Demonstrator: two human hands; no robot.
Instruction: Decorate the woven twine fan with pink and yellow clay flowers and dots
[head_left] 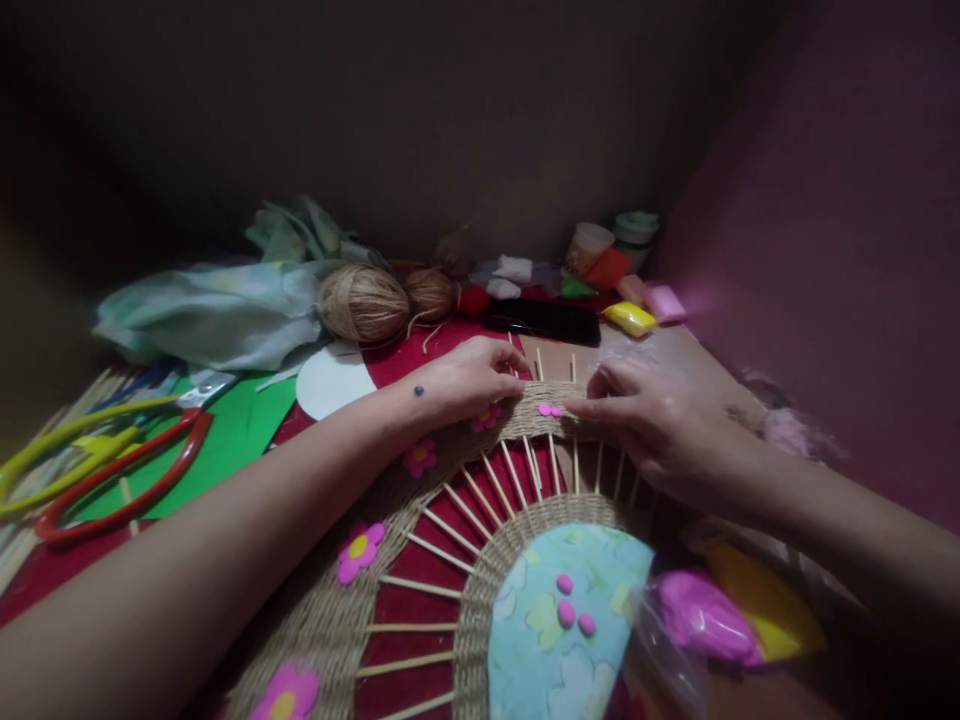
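Note:
A woven twine frame (517, 425) with thin sticks as spokes curves around a fabric-covered half-disc (555, 570). My left hand (480, 378) rests on the upper part of the outer band, its fingers bent but a little apart. From the right, my right hand (652, 415) reaches in with its index finger stretched out. That fingertip is beside small pink clay pieces (550, 410) on the band; whether it touches them I cannot tell. Pink clay flowers with yellow centres, such as one flower (361, 552), sit along the band. Three pink clay dots (566, 613) lie on the fabric.
Big scissors (172, 470) and green sheet (259, 410) lie left. Behind are bundled fabric (217, 315), twine balls (364, 303), a dark phone (547, 320), a cup (589, 250) and a yellow clay packet (630, 318). Bagged pink clay (705, 615) lies front right.

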